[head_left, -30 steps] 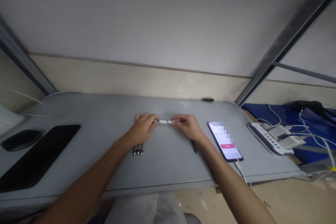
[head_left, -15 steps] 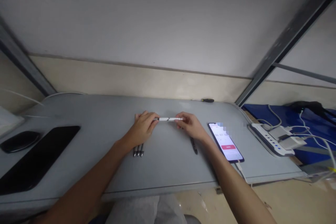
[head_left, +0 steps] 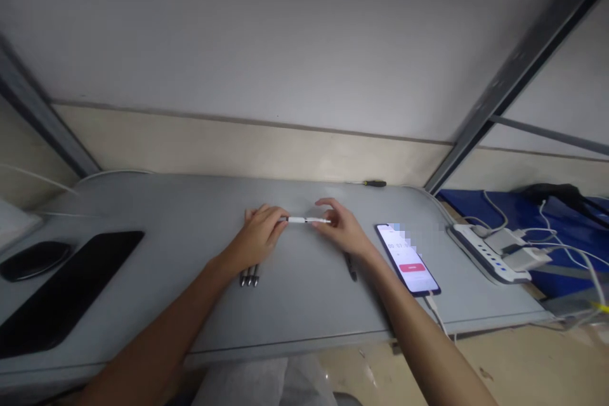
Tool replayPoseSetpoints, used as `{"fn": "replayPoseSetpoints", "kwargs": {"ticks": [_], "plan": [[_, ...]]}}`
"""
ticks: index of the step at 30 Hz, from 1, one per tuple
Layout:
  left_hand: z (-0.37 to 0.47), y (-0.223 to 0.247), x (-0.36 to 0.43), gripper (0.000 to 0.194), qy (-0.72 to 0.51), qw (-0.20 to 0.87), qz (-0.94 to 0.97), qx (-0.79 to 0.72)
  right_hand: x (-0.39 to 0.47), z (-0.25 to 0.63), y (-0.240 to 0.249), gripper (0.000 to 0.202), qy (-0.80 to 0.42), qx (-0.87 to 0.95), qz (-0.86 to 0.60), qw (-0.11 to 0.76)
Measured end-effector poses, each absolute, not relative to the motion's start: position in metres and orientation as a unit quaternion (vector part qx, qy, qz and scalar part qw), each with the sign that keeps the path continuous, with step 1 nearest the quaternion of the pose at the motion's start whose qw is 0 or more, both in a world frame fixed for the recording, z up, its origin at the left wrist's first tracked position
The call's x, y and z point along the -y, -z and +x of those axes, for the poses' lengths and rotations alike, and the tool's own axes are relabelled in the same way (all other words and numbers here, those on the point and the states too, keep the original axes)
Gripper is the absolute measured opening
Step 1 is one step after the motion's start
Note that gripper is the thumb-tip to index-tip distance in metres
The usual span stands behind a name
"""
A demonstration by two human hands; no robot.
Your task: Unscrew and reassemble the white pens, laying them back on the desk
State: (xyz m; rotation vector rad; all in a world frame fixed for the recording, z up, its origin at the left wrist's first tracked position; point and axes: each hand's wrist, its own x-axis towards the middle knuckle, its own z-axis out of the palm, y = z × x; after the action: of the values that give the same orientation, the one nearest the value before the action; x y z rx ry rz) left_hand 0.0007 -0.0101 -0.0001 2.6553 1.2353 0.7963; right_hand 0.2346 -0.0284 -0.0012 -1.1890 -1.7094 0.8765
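Note:
A white pen (head_left: 299,220) with a dark part at its left end lies level between my hands, over the middle of the desk. My left hand (head_left: 261,228) is closed around that left end. At the other end is my right hand (head_left: 340,225), its index finger lifted away and its thumb along the pen; whether the thumb touches cannot be made out. Beneath my left wrist, three dark pen parts with silvery tips (head_left: 249,280) lie side by side, partly covered. A slim dark piece (head_left: 351,268), perhaps a pen part, shows beside my right wrist.
To the right lie a lit phone (head_left: 412,263) on a cable and a white power strip (head_left: 490,254) with chargers. A screwdriver (head_left: 375,184) rests by the wall. On the left are a long black object (head_left: 76,292) and a dark rounded object (head_left: 35,260).
My right index finger has lifted off the pen's right end and the fingers have spread. My left hand keeps its hold on the pen.

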Motion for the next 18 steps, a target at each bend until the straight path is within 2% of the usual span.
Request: {"fn": "replayPoseSetpoints", "kwargs": {"ticks": [2,5,8,10,18], "plan": [[0.0009,0.0001,0.0100,0.021,-0.259,0.053,0.873,-0.411,0.0289,0.2343,0.0005,0.027,-0.340,0.700,-0.477,0.410],[0.0011,-0.0002,0.0102,0.022,-0.258,0.055,0.873,-0.411,0.0292,0.2333,0.0004,0.041,-0.329,0.704,-0.498,0.385],[0.0008,0.0001,0.0103,0.022,-0.260,0.055,0.873,-0.408,0.0294,0.2319,0.0011,0.027,-0.330,0.696,-0.479,0.421],[0.0005,0.0002,0.0102,0.022,-0.260,0.055,0.873,-0.408,0.0298,0.2313,0.0014,0.025,-0.332,0.704,-0.465,0.421],[0.0005,0.0002,0.0094,0.022,-0.254,0.055,0.871,-0.418,0.0301,0.2313,0.0013,0.028,-0.309,0.711,-0.469,0.423]]}}
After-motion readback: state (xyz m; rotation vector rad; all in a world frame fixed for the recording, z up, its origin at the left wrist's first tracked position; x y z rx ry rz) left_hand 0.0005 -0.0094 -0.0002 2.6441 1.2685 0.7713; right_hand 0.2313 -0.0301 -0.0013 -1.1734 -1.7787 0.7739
